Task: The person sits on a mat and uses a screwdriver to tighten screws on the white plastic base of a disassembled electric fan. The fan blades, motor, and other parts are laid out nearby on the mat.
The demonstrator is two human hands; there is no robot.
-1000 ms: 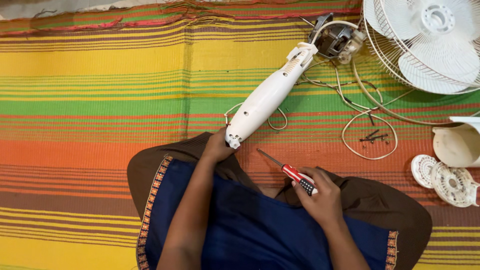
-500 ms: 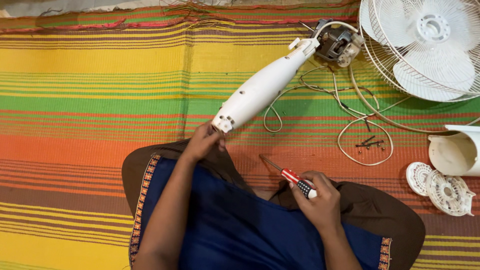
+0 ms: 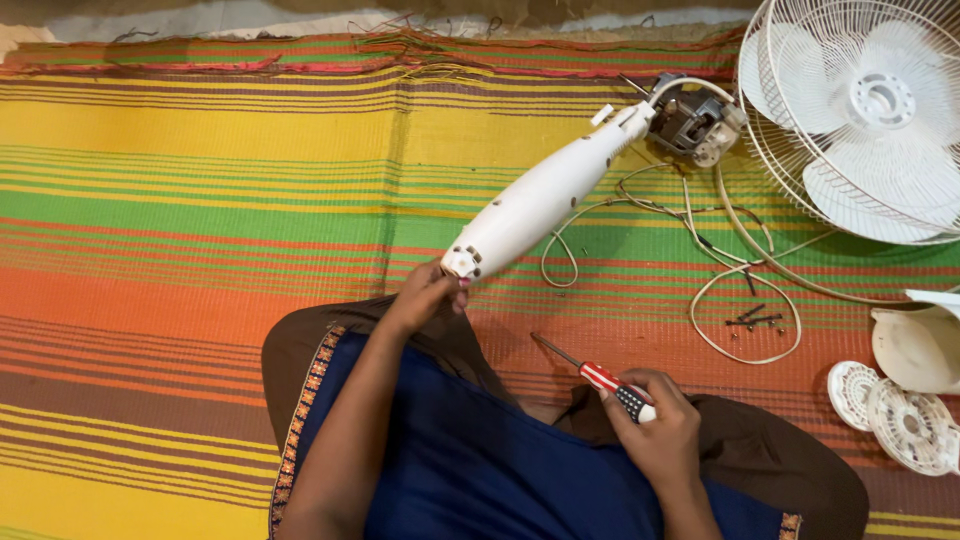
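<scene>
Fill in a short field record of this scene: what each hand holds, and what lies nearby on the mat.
Left hand: grips the lower end of the white plastic fan neck
Right hand: holds the red-handled screwdriver
Surface: striped woven mat
Beside the neck: grey motor, loose wires, white caged fan head
Small parts: dark screws

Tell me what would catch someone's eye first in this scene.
Probably the brightly striped mat that fills the floor, and the long white fan neck lying slantwise across it, its near end touched by the left hand. At its far end sits a bare motor, beside the white fan cage at top right. The right hand grips a red-handled screwdriver over the lap.
</scene>
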